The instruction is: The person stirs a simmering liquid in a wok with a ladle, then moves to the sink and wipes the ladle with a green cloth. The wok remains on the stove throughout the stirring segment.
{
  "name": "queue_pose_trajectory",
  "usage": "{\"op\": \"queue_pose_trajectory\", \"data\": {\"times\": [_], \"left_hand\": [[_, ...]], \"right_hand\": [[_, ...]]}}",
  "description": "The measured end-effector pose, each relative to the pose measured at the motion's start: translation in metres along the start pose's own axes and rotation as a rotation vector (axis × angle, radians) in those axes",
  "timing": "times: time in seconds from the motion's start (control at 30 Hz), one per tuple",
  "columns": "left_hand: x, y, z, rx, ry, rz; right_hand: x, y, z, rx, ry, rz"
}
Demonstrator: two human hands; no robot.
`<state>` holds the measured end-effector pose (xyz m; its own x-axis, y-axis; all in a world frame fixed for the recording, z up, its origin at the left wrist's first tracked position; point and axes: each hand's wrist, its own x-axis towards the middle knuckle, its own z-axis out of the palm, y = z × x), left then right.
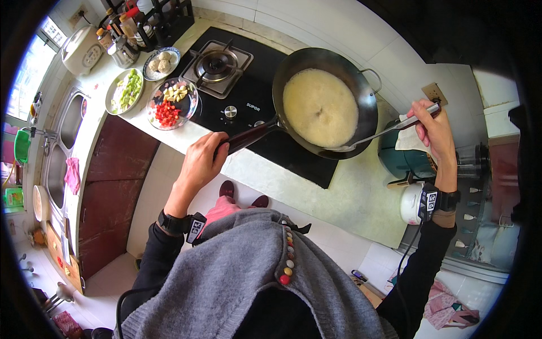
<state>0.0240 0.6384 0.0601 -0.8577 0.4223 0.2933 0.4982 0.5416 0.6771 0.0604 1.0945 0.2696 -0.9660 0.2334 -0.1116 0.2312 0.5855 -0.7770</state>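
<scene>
A dark wok (368, 101) rests over the right burner of a black Supor gas hob (250, 95). Pale yellow, frothy liquid (319, 110) fills its bowl, with a small dark patch near the middle. My left hand (203, 156) grips the wok's long dark handle (254, 135). In my right hand (436, 127) is a metal spatula or ladle (387, 130), held by its dark-tipped handle. Its head dips at the wok's near right side, partly hidden in the liquid.
Left of the hob stand a glass plate of chopped red chili and garlic (166, 111), a plate of green pieces (126, 92) and a plate of pale balls (162, 64). Beyond are a rice cooker (82, 51) and a sink (70, 123). A dark green appliance (394, 154) stands right.
</scene>
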Motion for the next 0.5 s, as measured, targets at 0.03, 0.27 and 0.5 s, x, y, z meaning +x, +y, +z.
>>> {"op": "queue_pose_trajectory", "data": {"times": [0.03,0.27,0.5], "left_hand": [[0.0,0.0,0.0,0.002,0.001,-0.001],[0.0,0.0,0.001,-0.001,0.004,-0.006],[0.0,-0.001,0.001,-0.004,0.005,0.0]], "right_hand": [[-0.001,-0.001,0.002,-0.001,-0.007,0.012],[0.0,-0.002,0.025,0.059,-0.039,0.075],[0.012,-0.003,0.049,0.001,-0.086,-0.048]]}}
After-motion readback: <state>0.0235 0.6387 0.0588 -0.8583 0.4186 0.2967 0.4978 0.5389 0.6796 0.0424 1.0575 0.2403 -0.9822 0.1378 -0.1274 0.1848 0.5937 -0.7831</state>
